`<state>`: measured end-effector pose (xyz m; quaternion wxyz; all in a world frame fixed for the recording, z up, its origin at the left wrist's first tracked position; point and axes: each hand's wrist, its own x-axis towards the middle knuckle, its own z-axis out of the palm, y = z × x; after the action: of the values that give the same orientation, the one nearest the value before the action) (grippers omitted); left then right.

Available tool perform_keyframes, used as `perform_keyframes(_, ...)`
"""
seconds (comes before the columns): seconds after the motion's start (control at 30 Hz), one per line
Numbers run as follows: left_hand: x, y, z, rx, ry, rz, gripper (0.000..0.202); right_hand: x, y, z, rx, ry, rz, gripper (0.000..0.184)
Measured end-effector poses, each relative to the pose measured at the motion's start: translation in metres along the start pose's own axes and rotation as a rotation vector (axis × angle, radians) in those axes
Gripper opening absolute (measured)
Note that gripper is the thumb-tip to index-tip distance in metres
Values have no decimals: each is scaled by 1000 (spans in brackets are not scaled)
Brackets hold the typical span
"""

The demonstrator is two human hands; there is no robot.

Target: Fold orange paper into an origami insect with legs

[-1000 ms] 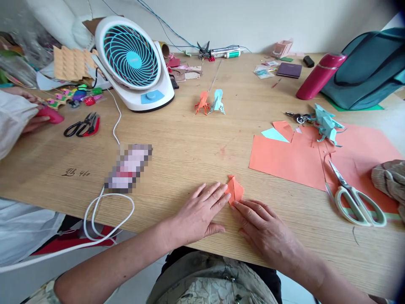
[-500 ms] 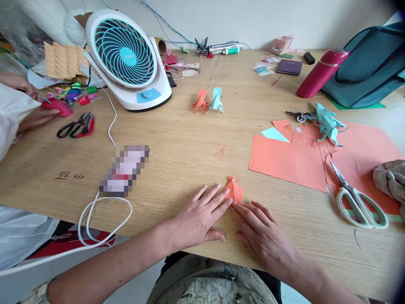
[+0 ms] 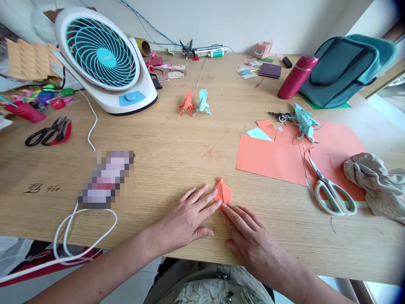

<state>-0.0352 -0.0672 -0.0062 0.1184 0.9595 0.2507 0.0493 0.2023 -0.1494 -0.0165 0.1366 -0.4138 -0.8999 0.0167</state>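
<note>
A small piece of folded orange origami paper (image 3: 224,193) lies flat on the wooden table, its narrow end pointing away from me and a crease down its middle. My left hand (image 3: 186,215) rests on the table with fingers stretched apart, fingertips touching the paper's left and lower side. My right hand (image 3: 249,232) lies flat, its fingers close together, with fingertips pressing the paper's near tip. That tip is partly hidden by my fingers. Neither hand is closed around anything.
Scissors (image 3: 330,192) lie on orange sheets (image 3: 268,154) at right, beside a grey cloth (image 3: 363,169). Folded orange (image 3: 187,103) and pale blue (image 3: 203,101) figures stand further back. At left are a pixelated phone-like object (image 3: 107,179), a white cable (image 3: 115,221) and a fan (image 3: 133,99).
My view has swung to the right, so the table's things appear further left. The other person's hands at the left have gone out of view. Both my hands remain at the orange paper.
</note>
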Motion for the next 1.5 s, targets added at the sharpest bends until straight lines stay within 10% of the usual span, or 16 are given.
perform_keyframes(0.2, 29, 0, -3, -151, 270, -349, 26, -5, -1, 0, 6, -21, 28, 53)
perform_keyframes(0.5, 78, 6, -6, -628, 187, -606, 24, -6, -5, -4, 46, 27, 40, 48)
perform_keyframes(0.67, 86, 4, -11, -963, 239, -575, 24, -12, 7, -15, 303, 147, 93, 34)
perform_keyframes(0.8, 93, -3, -15, -1128, 266, -503, 29, 4, 35, -21, 674, 418, 530, 27)
perform_keyframes(0.97, 94, -9, -12, -1306, 342, -421, 37, 48, 61, -24, 1404, 42, 628, 44)
perform_keyframes(1.5, 81, -17, -19, -1198, 400, -376, 37, 70, 59, -13, 1221, -65, 554, 55)
